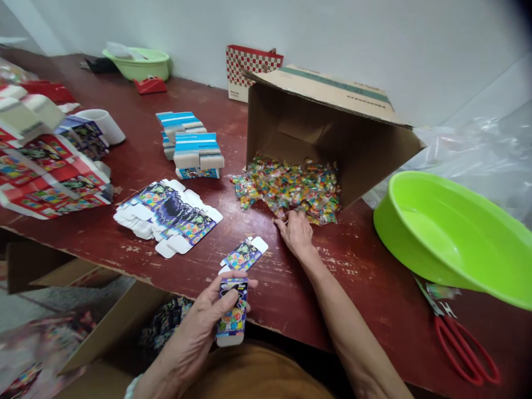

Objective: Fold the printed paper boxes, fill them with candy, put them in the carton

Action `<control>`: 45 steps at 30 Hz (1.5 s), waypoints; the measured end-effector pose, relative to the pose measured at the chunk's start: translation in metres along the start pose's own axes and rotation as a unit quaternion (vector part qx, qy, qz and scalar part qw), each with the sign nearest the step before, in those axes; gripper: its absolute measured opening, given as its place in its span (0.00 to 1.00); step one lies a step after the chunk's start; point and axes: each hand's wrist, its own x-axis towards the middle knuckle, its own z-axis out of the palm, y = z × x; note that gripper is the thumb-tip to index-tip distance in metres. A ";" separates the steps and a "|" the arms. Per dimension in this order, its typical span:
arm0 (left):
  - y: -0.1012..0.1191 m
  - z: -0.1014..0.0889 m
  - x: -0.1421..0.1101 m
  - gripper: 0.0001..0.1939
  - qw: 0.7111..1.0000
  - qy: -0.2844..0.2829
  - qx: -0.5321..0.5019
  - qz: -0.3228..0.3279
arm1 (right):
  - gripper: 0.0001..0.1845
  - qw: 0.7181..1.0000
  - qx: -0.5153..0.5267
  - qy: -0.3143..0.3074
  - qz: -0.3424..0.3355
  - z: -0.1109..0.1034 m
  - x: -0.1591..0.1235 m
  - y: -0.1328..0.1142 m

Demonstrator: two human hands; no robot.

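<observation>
My left hand (208, 307) is closed round a small printed carton (233, 318), with its thumb across the front. The carton is formed into a box, and its lower end points towards me. Just beyond it lies a flattened carton (245, 254) on the table. At the front edge of a heap of small clear candy packets (291, 185), my right hand (296, 233) reaches down with bent fingers pinching at a packet; its fingertips are partly hidden. The heap spills from a cardboard box (328, 141) lying on its side.
Flat cartons (174, 216) lie in a stack to the left, with blue bundles (197, 149) behind and red bundles (54, 172) farther left. A green basin (399, 233) and red-handled scissors (461, 343) are at right. An open carton (112, 327) stands below the table edge.
</observation>
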 end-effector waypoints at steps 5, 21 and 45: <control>0.019 -0.019 0.007 0.24 0.993 0.076 0.029 0.082 | 0.08 0.998 0.055 -0.030 -0.007 -0.002 -0.010 0.002; 0.025 -0.019 0.013 0.23 0.989 0.057 -0.038 0.132 | 0.07 0.915 0.332 -0.218 -0.067 -0.028 -0.103 -0.038; 0.000 0.012 0.016 0.21 0.995 -0.038 0.053 0.074 | 0.18 0.779 0.512 -0.361 0.034 -0.015 -0.116 -0.037</control>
